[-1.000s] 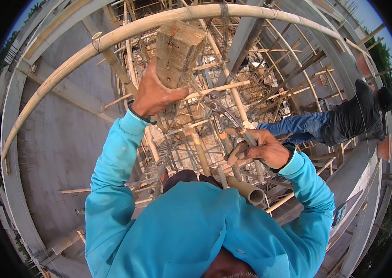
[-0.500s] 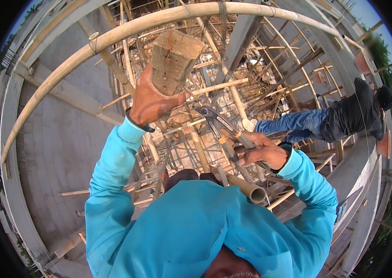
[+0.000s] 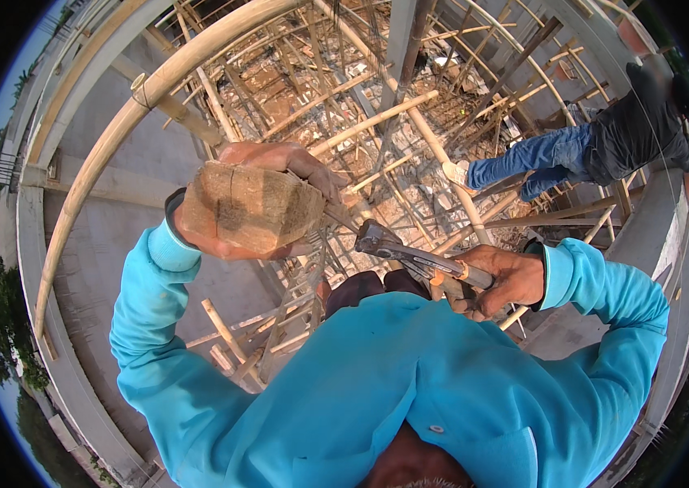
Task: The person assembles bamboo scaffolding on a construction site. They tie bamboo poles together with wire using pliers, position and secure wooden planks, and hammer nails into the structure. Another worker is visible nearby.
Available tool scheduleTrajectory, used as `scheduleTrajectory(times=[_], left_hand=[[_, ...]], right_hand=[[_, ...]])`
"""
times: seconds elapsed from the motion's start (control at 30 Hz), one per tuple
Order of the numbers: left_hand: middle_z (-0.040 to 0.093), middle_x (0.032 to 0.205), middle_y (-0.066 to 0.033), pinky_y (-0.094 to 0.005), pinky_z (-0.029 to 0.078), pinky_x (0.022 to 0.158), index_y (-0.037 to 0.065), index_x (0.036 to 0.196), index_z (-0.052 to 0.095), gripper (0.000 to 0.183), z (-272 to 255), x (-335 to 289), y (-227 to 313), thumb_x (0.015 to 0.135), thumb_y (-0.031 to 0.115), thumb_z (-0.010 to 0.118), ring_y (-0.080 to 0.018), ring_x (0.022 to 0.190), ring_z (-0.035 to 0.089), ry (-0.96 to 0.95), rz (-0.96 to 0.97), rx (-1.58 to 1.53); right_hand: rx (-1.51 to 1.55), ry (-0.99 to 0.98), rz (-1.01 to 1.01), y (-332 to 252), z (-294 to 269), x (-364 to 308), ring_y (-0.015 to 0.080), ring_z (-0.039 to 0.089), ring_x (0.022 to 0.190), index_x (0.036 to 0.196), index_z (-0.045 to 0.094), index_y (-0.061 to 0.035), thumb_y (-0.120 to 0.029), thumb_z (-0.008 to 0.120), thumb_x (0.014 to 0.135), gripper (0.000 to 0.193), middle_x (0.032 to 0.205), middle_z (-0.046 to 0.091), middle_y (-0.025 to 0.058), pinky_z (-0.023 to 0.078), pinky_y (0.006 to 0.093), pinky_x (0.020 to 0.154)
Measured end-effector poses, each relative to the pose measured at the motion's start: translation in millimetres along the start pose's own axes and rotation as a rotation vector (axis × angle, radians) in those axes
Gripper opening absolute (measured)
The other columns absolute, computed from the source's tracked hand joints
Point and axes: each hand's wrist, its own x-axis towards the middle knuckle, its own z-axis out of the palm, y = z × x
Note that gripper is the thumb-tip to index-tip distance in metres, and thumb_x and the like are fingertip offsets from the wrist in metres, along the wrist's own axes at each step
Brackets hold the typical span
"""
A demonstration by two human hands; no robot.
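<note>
My left hand point(image 3: 283, 157) is wrapped round a thick wooden block point(image 3: 248, 207), its rough end face tilted toward me. My right hand point(image 3: 501, 281) grips a pair of pliers point(image 3: 426, 264) with dark metal jaws and orange on the handles. The jaws point left toward the block, with a small gap between them and my left fingers. Part of the block's far side is hidden behind my left hand. What the jaws hold, if anything, I cannot make out.
A curved bamboo pole point(image 3: 104, 167) crosses the left side. Bamboo scaffolding point(image 3: 434, 150) and rubble lie far below. At the right, another person point(image 3: 556, 154) in jeans and a dark top is on the scaffolding. A concrete beam point(image 3: 645, 220) runs along the right.
My left hand has brought the block lower and to the left, turning it on its side. My right hand has moved right, and the pliers now lie flatter, pointing left.
</note>
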Motion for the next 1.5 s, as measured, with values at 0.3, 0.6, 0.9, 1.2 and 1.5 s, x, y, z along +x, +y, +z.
scheduleTrajectory(times=[0.3, 0.6, 0.9, 1.2, 1.5], left_hand=[[0.072, 0.110, -0.0150, -0.0379, 0.061, 0.080, 0.002, 0.122, 0.063, 0.060, -7, 26, 19, 0.084, 0.047, 0.074, -0.0290, 0.092, 0.074, -0.075, 0.180, 0.059], [0.073, 0.104, -0.0107, -0.0361, 0.060, 0.068, 0.003, 0.113, 0.067, 0.052, 1, 38, 40, 0.076, 0.038, 0.079, -0.0242, 0.075, 0.074, 0.066, 0.171, 0.380], [0.067, 0.121, -0.0179, -0.0445, 0.055, 0.099, 0.002, 0.133, 0.053, 0.058, 22, 26, 18, 0.081, 0.011, 0.077, -0.0287, 0.113, 0.066, 0.369, -0.389, -0.094], [0.066, 0.127, -0.0172, -0.0466, 0.054, 0.098, 0.000, 0.139, 0.049, 0.063, 14, 21, 41, 0.085, 0.016, 0.076, -0.0312, 0.121, 0.062, 0.347, -0.313, -0.393], [0.066, 0.118, -0.0204, -0.0422, 0.058, 0.086, 0.002, 0.127, 0.061, 0.046, -5, 30, 61, 0.083, 0.008, 0.074, -0.0308, 0.105, 0.069, -0.157, 0.041, 0.669]], right_hand=[[-0.274, 0.073, -0.050, -21, 7, -30, 0.0134, 0.057, 0.081, 0.125, 0.057, 0.0021, -0.002, 0.067, 0.071, 0.055, 0.090, 0.059, 0.0055, 0.049, 0.0300, 0.071], [-1.212, 0.472, -0.118, -51, -1, -51, 0.0364, 0.062, 0.077, 0.128, 0.051, 0.0041, -0.003, 0.065, 0.068, 0.062, 0.082, 0.061, 0.0205, 0.048, 0.0464, 0.069], [-2.485, 1.028, -0.561, -105, -29, -67, 0.0261, 0.058, 0.078, 0.123, 0.055, -0.0015, -0.009, 0.068, 0.076, 0.049, 0.089, 0.050, 0.0122, 0.045, 0.0423, 0.062], [-2.029, 0.883, -0.451, -74, -16, -65, 0.0286, 0.055, 0.071, 0.122, 0.055, 0.0025, -0.006, 0.067, 0.062, 0.062, 0.086, 0.050, 0.0108, 0.045, 0.0425, 0.062], [-0.903, 0.313, -0.174, -55, -8, -58, 0.0214, 0.058, 0.071, 0.123, 0.055, 0.0069, -0.003, 0.062, 0.068, 0.056, 0.076, 0.059, 0.0107, 0.043, 0.0397, 0.062]])
